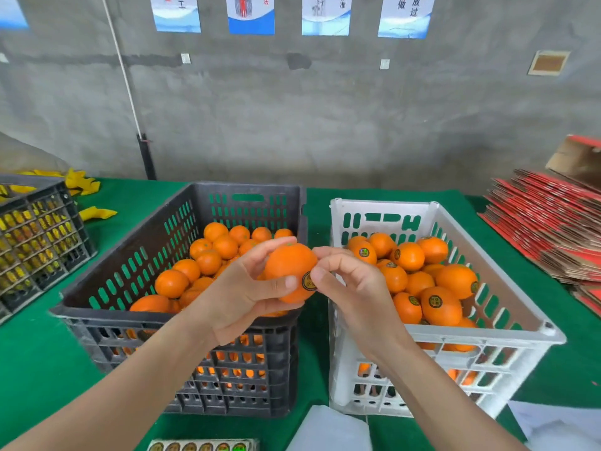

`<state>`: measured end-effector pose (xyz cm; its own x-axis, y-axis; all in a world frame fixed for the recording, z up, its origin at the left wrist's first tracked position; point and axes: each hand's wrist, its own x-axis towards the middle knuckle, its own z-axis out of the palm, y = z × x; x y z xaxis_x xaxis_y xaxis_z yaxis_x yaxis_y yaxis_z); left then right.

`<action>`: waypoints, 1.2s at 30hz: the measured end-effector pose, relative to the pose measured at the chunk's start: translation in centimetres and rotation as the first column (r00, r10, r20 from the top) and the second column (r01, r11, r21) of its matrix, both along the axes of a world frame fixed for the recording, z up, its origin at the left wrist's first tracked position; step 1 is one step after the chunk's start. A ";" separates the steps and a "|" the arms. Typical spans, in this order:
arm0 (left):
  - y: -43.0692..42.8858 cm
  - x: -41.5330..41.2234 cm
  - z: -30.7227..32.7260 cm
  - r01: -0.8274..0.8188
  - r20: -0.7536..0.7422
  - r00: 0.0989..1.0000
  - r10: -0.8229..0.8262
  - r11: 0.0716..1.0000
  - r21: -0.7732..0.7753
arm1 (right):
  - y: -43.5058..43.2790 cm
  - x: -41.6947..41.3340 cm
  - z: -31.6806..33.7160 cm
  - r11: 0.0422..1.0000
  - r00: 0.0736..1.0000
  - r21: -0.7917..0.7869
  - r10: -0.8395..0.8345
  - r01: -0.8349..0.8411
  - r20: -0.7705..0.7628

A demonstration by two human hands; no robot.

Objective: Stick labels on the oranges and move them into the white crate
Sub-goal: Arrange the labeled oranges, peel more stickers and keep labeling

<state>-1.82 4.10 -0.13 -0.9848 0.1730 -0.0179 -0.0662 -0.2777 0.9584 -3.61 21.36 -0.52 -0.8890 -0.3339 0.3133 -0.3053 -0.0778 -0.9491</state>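
The left hand [242, 289] is wrapped round an orange [290, 271], thumb across the front, fingers curled over the top and back, holding it up between the two crates. The right hand [349, 281] is pinched shut w/ thumb and forefinger tips pressed onto a round dark label [309, 281] stuck on the fruit's right side, other fingers curled in behind. Both forearms come in from the bottom edge, bare.

Under and behind the left hand sits a black crate [182, 323], slotted walls, about half full of loose oranges [208, 255]; can't see any stickers on those. Directly under and beyond the right hand is the white crate [481, 340], also holding a pile of labelled oranges [435, 301], most showing the same dark round sticker. The two crates stand side by side w/ a narrow gap, and the held orange hangs approx. over that gap, above the black crate's right rim.

Everything rests on a green cloth table [39, 359]. Near the person, below both wrists at the bottom edge, lies a label sheet [201, 446] w/ a row of round stickers. Far left of the left hand is another dark crate [39, 236] w/ yellow stuff inside; can't tell what. Well off to the right of the right hand, a stack of flat red cartons [546, 229]. Grey wall behind w/ posters [250, 14] up top.
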 end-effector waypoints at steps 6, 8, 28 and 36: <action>2.2 0.2 -0.3 0.005 0.017 1.000 -0.005 1.000 0.008 | 1.5 0.2 -0.4 0.996 0.988 0.028 -0.085 0.089 -0.132; 2.9 0.3 -0.2 0.002 0.013 1.000 -0.002 1.000 -0.003 | 1.9 0.4 -0.8 0.990 0.971 0.055 -0.116 0.130 -0.209; 9.0 -2.4 -1.6 0.032 -0.050 0.998 -0.034 0.999 -0.037 | 7.8 -3.8 -1.5 0.954 0.971 0.298 0.105 -0.037 -0.216; 13.7 -8.9 -5.5 -0.354 -0.361 0.926 0.107 0.574 -0.739 | 10.5 -20.3 -2.4 0.747 0.874 0.457 -0.444 0.482 -0.197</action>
